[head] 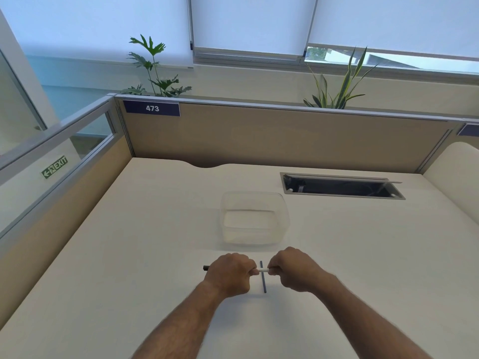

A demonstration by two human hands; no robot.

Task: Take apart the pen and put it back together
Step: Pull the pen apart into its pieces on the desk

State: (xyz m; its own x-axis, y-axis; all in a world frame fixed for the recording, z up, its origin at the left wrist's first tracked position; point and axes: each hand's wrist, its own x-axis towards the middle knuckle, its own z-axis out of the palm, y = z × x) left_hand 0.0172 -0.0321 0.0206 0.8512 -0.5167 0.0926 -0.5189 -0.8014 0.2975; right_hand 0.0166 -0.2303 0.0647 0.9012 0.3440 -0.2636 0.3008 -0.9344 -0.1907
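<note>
- The left hand (229, 274) is clenched, knuckles up, around the pen (263, 270) just below the middle of the frame; a short black end of the pen sticks out past the hand toward the left.
- The right hand (294, 269) is closed on the pen's other end, fingers curled over it, so that end is fully hidden.
- Between the two fists only a short white stretch of the barrel shows; whether the barrel is still one piece or already parted under the fingers cannot be told.
- A thin dark blue rod (263, 277), likely the ink refill, lies on the desk (129, 255) running up and down the frame, crossing under the white section; its middle is covered by the pen, and its tip is too small to make out.
- Whether the pen rests on the desk or is held just above it is unclear.
- A clear plastic container (255, 218) stands just above the hands in the frame; it is so transparent that its edges are faint, and it looks empty.
- Toward the right of centre an open cable slot (342, 186) is sunk into the desk; its contents are dark and hard to read.
- Both forearms are cut off by the bottom edge.
- A blue label (152, 108) reading 473 sits on the partition at upper left, and the plants (337, 84) behind it are partly hidden by its top rail.
</note>
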